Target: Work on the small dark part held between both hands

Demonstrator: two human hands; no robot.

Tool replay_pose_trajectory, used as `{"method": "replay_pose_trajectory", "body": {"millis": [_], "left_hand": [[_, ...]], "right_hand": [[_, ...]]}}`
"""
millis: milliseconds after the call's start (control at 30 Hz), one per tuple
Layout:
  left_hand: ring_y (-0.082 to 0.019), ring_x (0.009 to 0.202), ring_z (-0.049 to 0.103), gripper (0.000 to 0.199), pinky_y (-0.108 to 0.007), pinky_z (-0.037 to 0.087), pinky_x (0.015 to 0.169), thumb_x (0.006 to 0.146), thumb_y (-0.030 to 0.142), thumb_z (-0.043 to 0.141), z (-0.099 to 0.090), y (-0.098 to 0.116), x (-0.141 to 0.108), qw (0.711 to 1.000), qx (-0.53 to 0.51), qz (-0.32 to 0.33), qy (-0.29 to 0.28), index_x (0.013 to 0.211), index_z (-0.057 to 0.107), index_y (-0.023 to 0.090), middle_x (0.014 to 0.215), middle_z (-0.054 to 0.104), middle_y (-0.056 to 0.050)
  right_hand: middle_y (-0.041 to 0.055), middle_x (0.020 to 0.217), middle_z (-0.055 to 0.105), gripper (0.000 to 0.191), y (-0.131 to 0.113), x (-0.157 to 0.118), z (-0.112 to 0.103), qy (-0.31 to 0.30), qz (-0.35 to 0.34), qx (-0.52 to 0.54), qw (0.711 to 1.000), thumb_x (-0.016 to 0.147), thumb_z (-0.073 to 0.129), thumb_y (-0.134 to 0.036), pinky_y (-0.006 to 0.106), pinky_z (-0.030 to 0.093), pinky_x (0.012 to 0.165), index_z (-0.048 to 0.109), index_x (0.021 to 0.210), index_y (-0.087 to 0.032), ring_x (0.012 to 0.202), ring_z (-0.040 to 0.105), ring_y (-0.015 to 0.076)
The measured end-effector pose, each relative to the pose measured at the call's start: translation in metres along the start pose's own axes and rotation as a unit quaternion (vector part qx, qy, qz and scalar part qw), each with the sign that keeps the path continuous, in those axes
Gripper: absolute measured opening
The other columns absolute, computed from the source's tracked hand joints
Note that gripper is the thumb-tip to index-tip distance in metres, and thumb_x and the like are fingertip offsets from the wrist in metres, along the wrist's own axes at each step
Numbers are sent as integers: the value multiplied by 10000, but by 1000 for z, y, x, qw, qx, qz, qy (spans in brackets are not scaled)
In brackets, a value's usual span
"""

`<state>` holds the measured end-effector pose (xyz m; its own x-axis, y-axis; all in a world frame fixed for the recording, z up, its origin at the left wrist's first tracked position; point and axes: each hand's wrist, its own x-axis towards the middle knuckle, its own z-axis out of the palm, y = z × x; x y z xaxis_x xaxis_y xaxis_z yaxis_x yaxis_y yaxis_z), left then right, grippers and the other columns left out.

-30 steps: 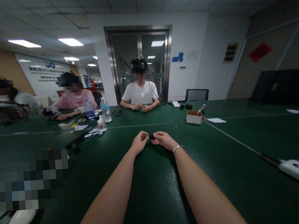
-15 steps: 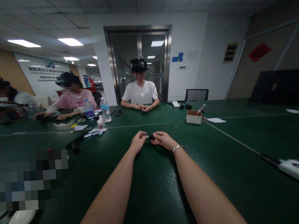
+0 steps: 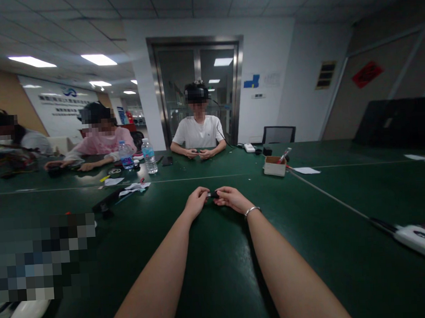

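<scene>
Left hand (image 3: 196,202) and right hand (image 3: 233,199) pinched a small dark piece (image 3: 214,195) between them; uneven pull could have popped it loose onto the table (image 3: 219,264) below.

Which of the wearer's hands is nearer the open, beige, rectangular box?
The right. The right hand is left of the box and closer to the wearer than it; the left hand is farther left, beyond the right hand.

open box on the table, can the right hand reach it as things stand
Probably, with a stretch: the right hand grips a dark piece, but nothing tall stands between it and the open box.
</scene>
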<state>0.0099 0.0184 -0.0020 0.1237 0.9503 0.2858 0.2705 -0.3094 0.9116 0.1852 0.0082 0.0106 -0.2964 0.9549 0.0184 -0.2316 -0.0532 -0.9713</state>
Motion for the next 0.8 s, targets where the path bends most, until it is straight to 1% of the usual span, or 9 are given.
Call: {"method": "replay_pose_trajectory", "body": {"millis": [33,100,167,267,400,467,633,733,800], "left_hand": [[-118,628,550,270,-215,403,545,801,366,480,0,1,0,1000,-6,-3,0,935,608,169,789,617,-32],[-120,602,540,308,-217,393,527,816,399,449,0,2,-1,1000,-12,-16,-6,924,609,160,721,604,-24],[-119,592,532,301,-215,391,528,819,388,447,0,4,-2,1000,-11,-15,-15,909,609,151,666,581,-13],[-118,645,545,233,-207,400,555,790,318,490,1,7,-3,1000,-12,-6,-14,905,609,154,716,594,-19],[-116,591,531,271,-221,406,567,814,335,448,2,10,-5,999,-29,-26,-15,930,597,140,639,573,-10],[-113,597,534,259,-218,407,573,799,318,473,2,11,-5,999,-30,-23,-13,941,595,141,659,585,-12],[-112,566,519,312,-217,400,552,833,367,425,1,10,-5,999,-36,-23,-28,945,592,128,614,563,-13],[-114,600,527,294,-214,398,556,811,369,464,1,6,-3,999,-26,-13,-25,943,602,145,669,582,-16],[-118,587,523,342,-220,398,555,823,420,437,1,4,-2,999,-23,-16,-30,935,604,143,652,578,-15]], "right_hand": [[71,680,665,99,0,0,0,0,1,0,1000,803,617,-132,231,566,584,576,891,-109,586,664,135],[71,678,666,97,0,1,-1,2,4,-2,1000,802,614,-122,225,564,585,574,889,-110,584,665,133],[66,673,663,101,0,1,-1,0,4,-1,1000,796,617,-111,220,563,587,574,887,-112,585,665,132],[55,667,658,102,-1,0,0,-2,0,3,1000,791,617,-102,214,562,589,572,881,-113,586,664,127],[56,678,660,99,-2,-2,1,-2,0,2,1000,796,607,-100,212,559,587,572,889,-109,582,664,124],[59,690,661,101,-2,-2,1,-3,-2,1,1000,794,612,-107,218,561,590,579,890,-109,589,665,127],[61,690,665,109,-1,-2,0,1,-3,-6,1000,793,613,-107,216,560,590,587,898,-111,600,668,130],[63,692,670,124,-1,-1,0,-2,-4,-9,1000,794,611,-103,219,561,598,586,916,-111,601,669,129],[62,691,669,130,-1,-1,-1,-2,-4,-8,1000,794,612,-104,228,564,595,587,921,-111,603,669,131]]}}
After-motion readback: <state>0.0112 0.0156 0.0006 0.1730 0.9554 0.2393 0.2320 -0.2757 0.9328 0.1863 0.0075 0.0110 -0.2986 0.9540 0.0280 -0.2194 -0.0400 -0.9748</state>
